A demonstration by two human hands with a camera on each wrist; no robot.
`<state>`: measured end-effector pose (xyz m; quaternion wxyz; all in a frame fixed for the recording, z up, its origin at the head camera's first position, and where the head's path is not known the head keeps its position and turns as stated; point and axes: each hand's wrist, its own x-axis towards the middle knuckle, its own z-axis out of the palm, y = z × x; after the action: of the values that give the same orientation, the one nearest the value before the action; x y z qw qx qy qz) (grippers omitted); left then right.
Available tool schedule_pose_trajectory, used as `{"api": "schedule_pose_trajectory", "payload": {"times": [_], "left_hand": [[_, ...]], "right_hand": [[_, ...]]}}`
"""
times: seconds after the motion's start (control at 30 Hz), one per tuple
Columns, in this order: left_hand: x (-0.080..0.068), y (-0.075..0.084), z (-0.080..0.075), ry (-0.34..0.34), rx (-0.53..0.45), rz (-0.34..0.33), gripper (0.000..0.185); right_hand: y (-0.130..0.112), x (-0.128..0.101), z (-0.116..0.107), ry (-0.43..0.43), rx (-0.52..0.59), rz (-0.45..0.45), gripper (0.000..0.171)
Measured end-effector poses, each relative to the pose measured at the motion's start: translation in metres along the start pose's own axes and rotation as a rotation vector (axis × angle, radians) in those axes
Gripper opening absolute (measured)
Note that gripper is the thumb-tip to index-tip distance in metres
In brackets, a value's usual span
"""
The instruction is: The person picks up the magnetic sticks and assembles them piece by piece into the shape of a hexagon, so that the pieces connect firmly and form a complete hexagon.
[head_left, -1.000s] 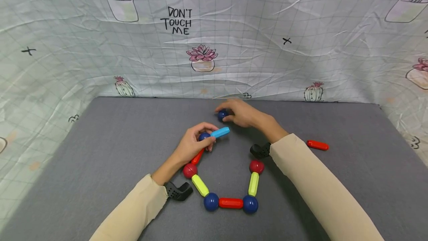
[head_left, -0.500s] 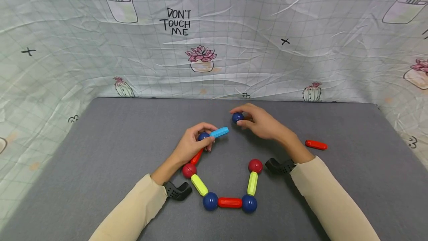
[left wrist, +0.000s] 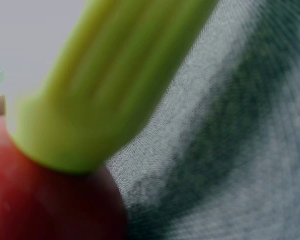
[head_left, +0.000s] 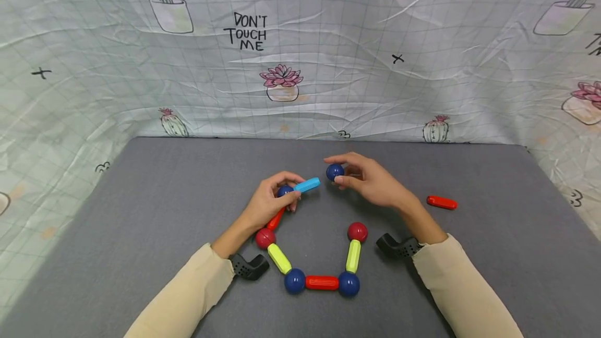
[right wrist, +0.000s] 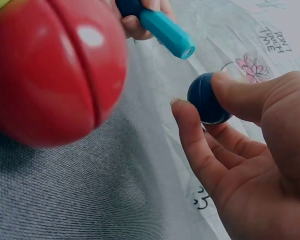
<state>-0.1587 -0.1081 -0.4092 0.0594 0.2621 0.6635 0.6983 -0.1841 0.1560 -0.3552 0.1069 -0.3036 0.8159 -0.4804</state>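
My left hand [head_left: 267,201] grips a dark blue ball [head_left: 284,191] at the upper end of a chain of balls and rods. From that ball a light blue rod [head_left: 307,185] points right, its far end free. Below the hand a red rod [head_left: 276,219] leads to a red ball [head_left: 265,238]. My right hand [head_left: 374,180] pinches a second dark blue ball [head_left: 335,172] between thumb and fingers, a short gap from the light blue rod's free end. In the right wrist view this ball [right wrist: 205,99] and the light blue rod [right wrist: 167,34] are apart.
The chain runs on through a yellow-green rod [head_left: 279,258], blue balls, a red rod [head_left: 321,282] and another yellow-green rod [head_left: 353,256] to a red ball [head_left: 358,232]. A loose red rod [head_left: 442,202] lies right on the grey table [head_left: 197,171]. A printed cloth [head_left: 328,40] hangs behind.
My right hand has drawn the blue ball to the right, away from the back of the table, then slightly nearer to me. My left hand has stayed almost still.
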Motion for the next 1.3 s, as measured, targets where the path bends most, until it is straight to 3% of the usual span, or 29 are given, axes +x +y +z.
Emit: {"api": "schedule_pose_trajectory", "payload": {"times": [0.27,1.3], "left_hand": [[0.000,-0.002,0.001,-0.006,-0.001,0.010,0.021],[-0.001,0.001,-0.001,0.000,0.033,-0.013,0.021]], "right_hand": [[0.000,-0.001,0.003,0.027,-0.017,0.040,0.042],[-0.008,0.003,0.014,0.036,-0.095,-0.055,0.037]]}}
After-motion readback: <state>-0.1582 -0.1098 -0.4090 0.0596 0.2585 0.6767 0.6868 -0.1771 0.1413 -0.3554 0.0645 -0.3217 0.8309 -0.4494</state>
